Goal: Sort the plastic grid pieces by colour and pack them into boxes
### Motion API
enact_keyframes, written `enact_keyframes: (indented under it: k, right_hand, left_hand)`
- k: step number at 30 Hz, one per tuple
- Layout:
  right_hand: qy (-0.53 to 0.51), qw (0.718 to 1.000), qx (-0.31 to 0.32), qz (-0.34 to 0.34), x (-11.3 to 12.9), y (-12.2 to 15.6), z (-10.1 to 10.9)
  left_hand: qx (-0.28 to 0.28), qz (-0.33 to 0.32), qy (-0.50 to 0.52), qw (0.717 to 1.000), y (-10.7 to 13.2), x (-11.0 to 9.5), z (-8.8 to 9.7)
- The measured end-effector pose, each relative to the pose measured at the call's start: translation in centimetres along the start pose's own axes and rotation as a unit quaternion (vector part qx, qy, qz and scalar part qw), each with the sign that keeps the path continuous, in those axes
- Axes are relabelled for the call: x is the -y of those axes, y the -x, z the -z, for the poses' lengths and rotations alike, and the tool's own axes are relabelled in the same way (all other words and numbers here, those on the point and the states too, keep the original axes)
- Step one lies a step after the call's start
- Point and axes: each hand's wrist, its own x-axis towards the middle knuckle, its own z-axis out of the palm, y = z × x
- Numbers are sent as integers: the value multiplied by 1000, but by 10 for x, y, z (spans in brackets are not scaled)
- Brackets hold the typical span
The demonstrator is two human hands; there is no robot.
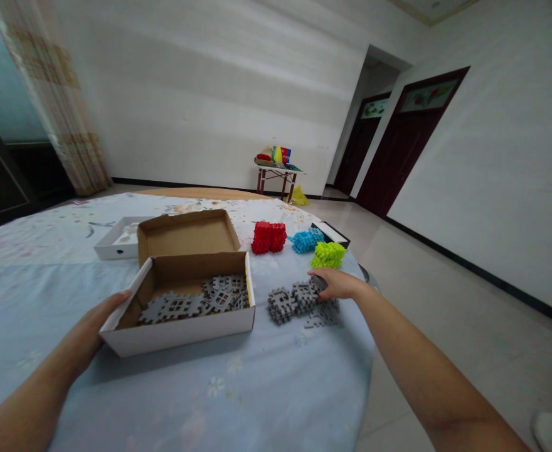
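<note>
A white cardboard box [191, 333] with a brown inside stands on the table, its lid [189, 235] folded back. Loose grey interlocking building pieces [172, 307] lie in it. My left hand [95, 320] grips the box's left wall, with the thumb over the rim. To the right of the box, stacks of grey notched building pieces [281, 306] rest on the cloth. My right hand [335, 284] is closed around the stack at the right end, fingers curled over it. A few flat grey pieces [323, 314] lie just below that hand.
Beyond my right hand sit a lime-green block stack [329, 254], a blue one [307, 240] and a red one [269, 237]. A black-and-white box [331, 233] lies near the table's right edge. A shallow white tray [116, 240] is behind the box at left.
</note>
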Motion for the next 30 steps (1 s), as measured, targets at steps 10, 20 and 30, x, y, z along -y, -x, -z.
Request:
enact_keyframes:
  k: [10,20,30]
  right_hand:
    - [-68,992,-94,-42,-5,3,6]
    - [-189,949,-221,122,95,-25,15]
    - [-173,938,-115,277,224,-102,-14]
  left_hand:
    - [37,43,90,994,1,-1,1]
    - [50,12,108,993,12,-5,-2]
    - [52,-8,111,992,4,5,-2]
